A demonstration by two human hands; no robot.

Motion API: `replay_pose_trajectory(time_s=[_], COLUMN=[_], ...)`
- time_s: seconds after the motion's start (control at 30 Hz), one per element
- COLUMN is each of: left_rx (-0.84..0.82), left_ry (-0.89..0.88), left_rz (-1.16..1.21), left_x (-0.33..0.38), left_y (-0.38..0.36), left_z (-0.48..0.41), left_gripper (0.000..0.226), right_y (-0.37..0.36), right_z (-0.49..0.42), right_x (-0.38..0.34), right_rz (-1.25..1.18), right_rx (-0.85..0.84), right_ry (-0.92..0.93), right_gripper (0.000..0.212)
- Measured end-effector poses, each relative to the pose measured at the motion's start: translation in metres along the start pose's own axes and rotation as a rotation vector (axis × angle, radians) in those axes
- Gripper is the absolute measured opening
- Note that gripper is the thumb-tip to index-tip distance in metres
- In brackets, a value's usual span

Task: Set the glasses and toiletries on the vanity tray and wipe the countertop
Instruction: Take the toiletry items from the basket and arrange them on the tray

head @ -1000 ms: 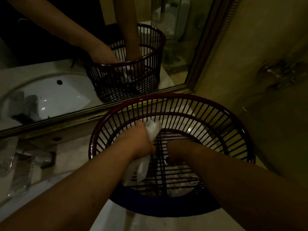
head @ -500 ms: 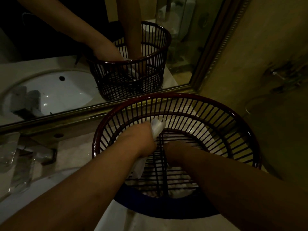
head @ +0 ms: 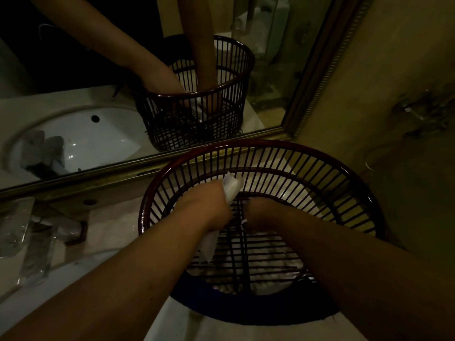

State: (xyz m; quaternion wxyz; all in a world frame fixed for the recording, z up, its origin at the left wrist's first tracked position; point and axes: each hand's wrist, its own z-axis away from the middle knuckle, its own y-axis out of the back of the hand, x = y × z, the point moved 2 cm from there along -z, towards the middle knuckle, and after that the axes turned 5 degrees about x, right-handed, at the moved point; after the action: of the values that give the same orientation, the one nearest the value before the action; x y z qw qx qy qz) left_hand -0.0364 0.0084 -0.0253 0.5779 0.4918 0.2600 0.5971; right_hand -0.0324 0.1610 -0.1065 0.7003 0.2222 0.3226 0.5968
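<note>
While the scene is dimly lit, both of the person's forearms are seen reaching down into a dark red slatted basket that stands on the pale desk against the foot of a gilt-framed mirror. The left hand is closed in a fist around a white crumpled cloth or tissue; one end of it sticks up above the knuckles and the other end hangs below the wrist toward the basket floor. The fingers of that hand are curled tightly together on the cloth. The right hand is low inside the basket, just beside the left; its fingers are turned down and hidden, so whether they are spread or pinching anything cannot be told. A small white speck shows at its inner edge. Pale material lies under the basket's floor grid, not identifiable. No glasses or tray can be made out. At the left edge of the desk lie clear wrapped packets near a metal faucet. The mirror reflects the basket, both arms and a white sink basin.
</note>
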Motion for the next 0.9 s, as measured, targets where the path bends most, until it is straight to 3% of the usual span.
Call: replay_pose_trajectory(time_s=[0.17, 0.43, 0.57, 0.67, 0.8, 0.9], left_rx=[0.028, 0.243, 0.348, 0.421, 0.489, 0.521], left_ry=[-0.033, -0.117, -0.162, -0.162, -0.082, -0.015], left_rz=[0.166, 0.467, 0.500, 0.536, 0.555, 0.566], left_x=[0.001, 0.005, -0.003, -0.027, -0.085, -0.145], left_y=[0.010, 0.054, 0.085, 0.106, 0.132, 0.145], left_z=[0.000, 0.025, 0.050, 0.070, 0.102, 0.129], left_gripper=[0.054, 0.060, 0.047, 0.051, 0.065, 0.061], right_y=[0.040, 0.075, 0.083, 0.087, 0.085, 0.074], right_z=[0.035, 0.119, 0.149, 0.161, 0.164, 0.159], right_x=[-0.007, -0.011, -0.039, -0.072, -0.142, -0.207], right_rz=[-0.523, -1.062, -1.220, -1.271, -1.298, -1.297], right_rx=[0.016, 0.391, 0.509, 0.550, 0.509, 0.460], right_ry=[-0.008, 0.100, 0.180, 0.238, 0.332, 0.390], right_gripper=[0.009, 0.015, 0.013, 0.016, 0.019, 0.019])
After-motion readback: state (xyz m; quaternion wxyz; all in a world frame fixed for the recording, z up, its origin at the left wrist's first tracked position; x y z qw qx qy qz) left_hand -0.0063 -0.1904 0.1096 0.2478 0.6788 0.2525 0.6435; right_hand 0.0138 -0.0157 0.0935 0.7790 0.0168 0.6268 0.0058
